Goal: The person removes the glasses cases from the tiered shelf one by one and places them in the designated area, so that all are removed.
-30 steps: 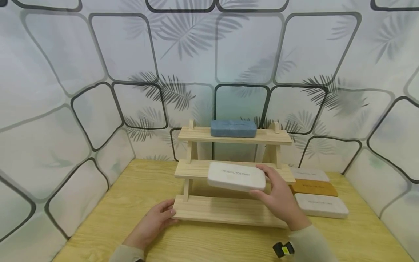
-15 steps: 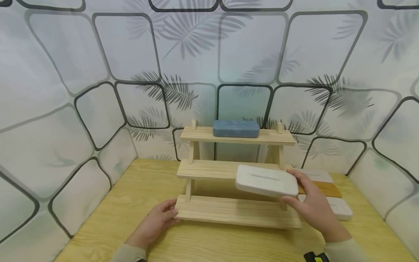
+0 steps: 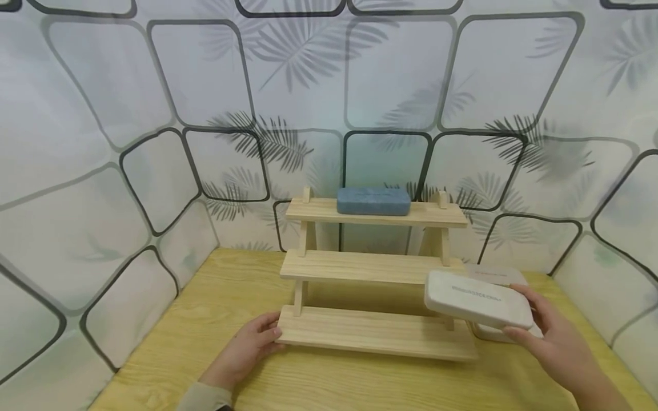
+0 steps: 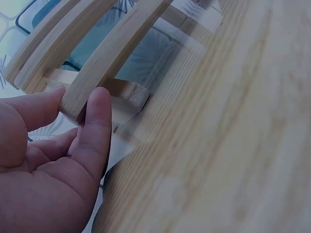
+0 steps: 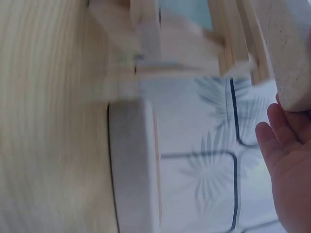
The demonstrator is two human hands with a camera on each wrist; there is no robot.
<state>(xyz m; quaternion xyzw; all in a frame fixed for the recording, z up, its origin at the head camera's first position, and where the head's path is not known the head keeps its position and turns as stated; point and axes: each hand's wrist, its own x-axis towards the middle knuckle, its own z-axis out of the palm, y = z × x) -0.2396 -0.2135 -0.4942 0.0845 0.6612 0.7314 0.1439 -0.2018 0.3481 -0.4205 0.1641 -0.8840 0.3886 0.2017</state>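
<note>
In the head view my right hand (image 3: 560,348) pinches one end of a white glasses case (image 3: 478,299) with printed lettering. The case is held up, slightly tilted, at the right end of a three-tier wooden display rack (image 3: 375,330). My left hand (image 3: 245,349) grips the left end of the rack's lowest shelf; the left wrist view shows thumb and fingers around the board end (image 4: 95,80). A blue glasses case (image 3: 373,201) lies on the top shelf. At the edge of the right wrist view, fingers (image 5: 274,143) hold the white case (image 5: 294,53).
Beyond the held case, right of the rack, a pale case (image 3: 496,274) and another white case (image 3: 496,333) lie on the wooden table (image 3: 329,388), partly hidden. A patterned curtain (image 3: 308,74) surrounds the table at the back and sides.
My right hand has carried the white glasses case from in front of the middle shelf rightward and slightly down, and it now hides the orange case. My left hand keeps its grip on the rack.
</note>
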